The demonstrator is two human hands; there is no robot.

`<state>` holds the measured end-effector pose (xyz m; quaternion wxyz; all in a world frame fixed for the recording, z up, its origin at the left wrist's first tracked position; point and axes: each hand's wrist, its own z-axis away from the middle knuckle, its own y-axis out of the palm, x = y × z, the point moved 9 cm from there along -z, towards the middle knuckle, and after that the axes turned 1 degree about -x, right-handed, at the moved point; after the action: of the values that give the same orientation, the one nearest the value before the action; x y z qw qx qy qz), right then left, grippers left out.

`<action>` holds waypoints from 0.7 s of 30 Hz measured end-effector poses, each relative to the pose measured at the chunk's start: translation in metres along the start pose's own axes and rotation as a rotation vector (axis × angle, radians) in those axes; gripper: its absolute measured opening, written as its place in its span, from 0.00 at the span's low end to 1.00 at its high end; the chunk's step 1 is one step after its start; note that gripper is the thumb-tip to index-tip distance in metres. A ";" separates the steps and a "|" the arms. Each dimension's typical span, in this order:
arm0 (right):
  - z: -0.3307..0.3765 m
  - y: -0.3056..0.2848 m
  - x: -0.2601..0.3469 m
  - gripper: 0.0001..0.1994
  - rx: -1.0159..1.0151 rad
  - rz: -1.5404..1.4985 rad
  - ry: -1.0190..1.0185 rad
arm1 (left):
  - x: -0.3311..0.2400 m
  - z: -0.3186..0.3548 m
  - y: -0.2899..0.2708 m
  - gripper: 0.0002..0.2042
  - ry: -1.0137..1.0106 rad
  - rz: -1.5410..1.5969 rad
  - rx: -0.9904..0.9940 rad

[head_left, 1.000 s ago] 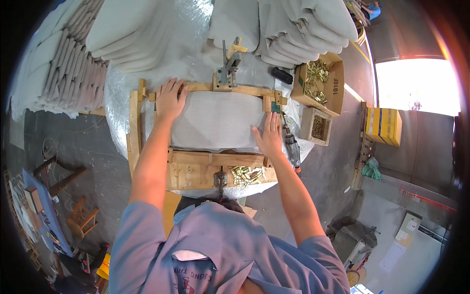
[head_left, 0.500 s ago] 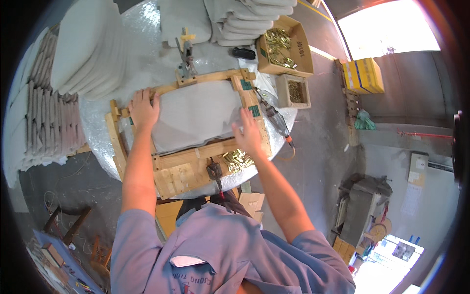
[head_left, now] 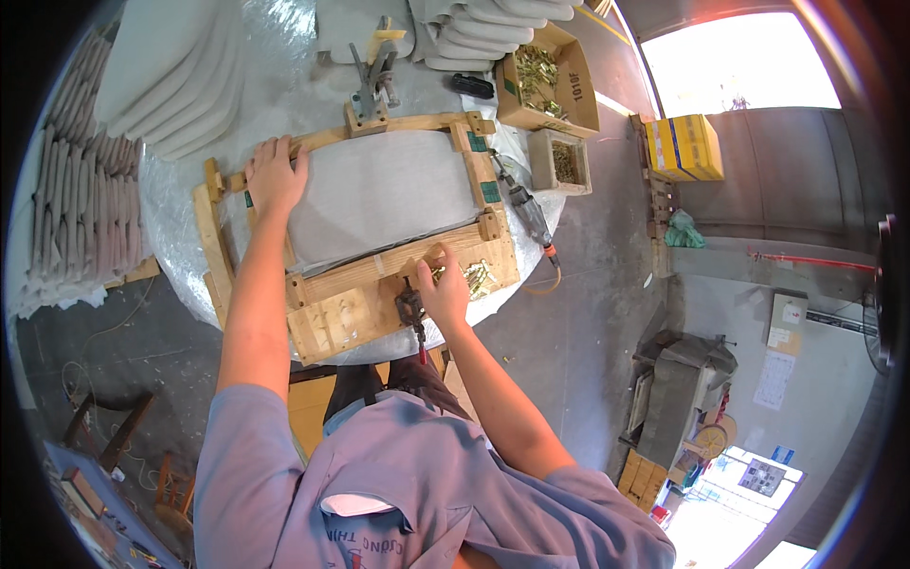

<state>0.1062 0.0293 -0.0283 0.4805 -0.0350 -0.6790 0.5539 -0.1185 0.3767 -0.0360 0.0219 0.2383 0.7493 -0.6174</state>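
Note:
A grey fabric-covered panel [head_left: 379, 185] lies inside a wooden frame jig [head_left: 332, 282] on the round table. My left hand [head_left: 275, 175] rests over the jig's left side at the panel's far left corner, fingers stretched out and thumb apart. At the front wooden rail is my right hand [head_left: 445, 289], its thumb and forefinger apart, fingertips touching the rail's edge. Beside it stands a dark toggle clamp [head_left: 410, 308] with a red-tipped handle. Loose brass-coloured metal pieces [head_left: 482, 277] lie partly behind that hand. A second toggle clamp [head_left: 375, 81] stands at the jig's far side.
Stacks of grey panels [head_left: 175, 76] stand at the left and far side. A carton [head_left: 573, 90] of brass-coloured pieces and a smaller box [head_left: 540, 161] sit at the right. A power screwdriver [head_left: 529, 213] lies beside the jig; a black object [head_left: 472, 86] lies farther back.
My right hand has moved from the panel's right end toward me, to the front rail beside the near clamp. My left hand stays at the far left corner. The panel now sits flatter within the jig.

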 end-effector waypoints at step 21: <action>0.189 0.013 -0.105 0.32 0.504 -0.467 0.648 | 0.009 -0.001 0.007 0.26 -0.012 0.036 -0.006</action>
<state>0.0250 -0.1625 -0.0888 0.7728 0.0651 -0.3284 0.5391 -0.1240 0.3815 -0.0448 0.0381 0.2478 0.7468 -0.6160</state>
